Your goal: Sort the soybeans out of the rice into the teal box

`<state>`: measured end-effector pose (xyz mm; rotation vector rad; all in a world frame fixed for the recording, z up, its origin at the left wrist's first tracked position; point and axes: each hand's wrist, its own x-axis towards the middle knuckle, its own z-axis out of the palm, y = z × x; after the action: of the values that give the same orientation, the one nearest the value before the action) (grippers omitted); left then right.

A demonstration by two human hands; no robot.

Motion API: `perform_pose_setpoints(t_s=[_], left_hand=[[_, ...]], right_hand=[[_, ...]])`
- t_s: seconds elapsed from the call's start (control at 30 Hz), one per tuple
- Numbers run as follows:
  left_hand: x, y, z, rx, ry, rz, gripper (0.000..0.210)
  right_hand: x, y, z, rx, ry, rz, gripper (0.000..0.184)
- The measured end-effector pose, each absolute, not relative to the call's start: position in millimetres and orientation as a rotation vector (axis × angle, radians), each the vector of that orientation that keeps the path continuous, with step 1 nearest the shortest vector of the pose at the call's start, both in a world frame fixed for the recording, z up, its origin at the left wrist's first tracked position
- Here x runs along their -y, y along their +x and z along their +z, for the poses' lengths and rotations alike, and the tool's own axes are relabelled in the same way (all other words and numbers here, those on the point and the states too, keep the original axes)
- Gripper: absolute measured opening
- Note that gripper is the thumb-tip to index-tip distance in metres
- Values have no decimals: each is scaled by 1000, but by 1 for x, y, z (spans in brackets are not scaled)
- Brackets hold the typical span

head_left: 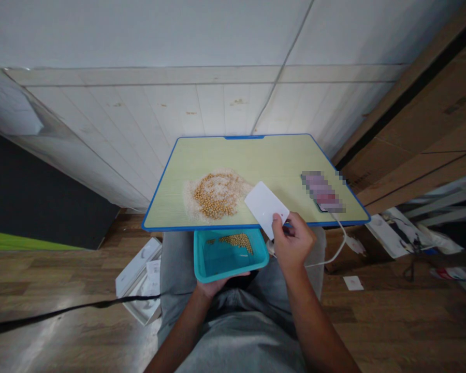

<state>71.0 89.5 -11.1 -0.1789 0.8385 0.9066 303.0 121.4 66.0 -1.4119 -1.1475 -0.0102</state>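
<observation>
My right hand (295,239) pinches a white, flat card (264,208) by its lower right corner, tilted above the front of the table (274,155). My left hand (213,286) supports a teal plastic tub (233,273) from beneath, in front of the table's edge; most of its fingers are hidden under the tub. Some yellow soybeans (236,240) lie inside the tub, toward its far right. Left of the card on the tabletop spreads a pile of soybeans (213,202) mixed with pale, rice-like grains (231,176).
A phone (321,191), blurred out, lies at the table's right with a white cable (339,243) running off the edge. Cardboard boxes (419,129) rise on the right. An opened white box (142,280) sits on the floor at left, near a black strap (73,308).
</observation>
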Motion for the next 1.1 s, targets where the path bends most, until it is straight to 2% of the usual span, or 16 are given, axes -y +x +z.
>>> perform_pose_setpoints(t_s=[0.1,0.3,0.63,1.1], left_hand=[[-89,70,-13,-826,-147,888,88],[-89,72,-10,-834,-7,881,79],[-91,74,-2,-868,4,872,78],[-90,75,1,-867,-44,883,76]], right_hand=[[-120,308,66,1135,-1427,-7,29],[-128,314,68,1095,-1417,42,34],[-139,324,70,1158,-1373,215,33],[-144,325,74,1193,-1367,235,35]])
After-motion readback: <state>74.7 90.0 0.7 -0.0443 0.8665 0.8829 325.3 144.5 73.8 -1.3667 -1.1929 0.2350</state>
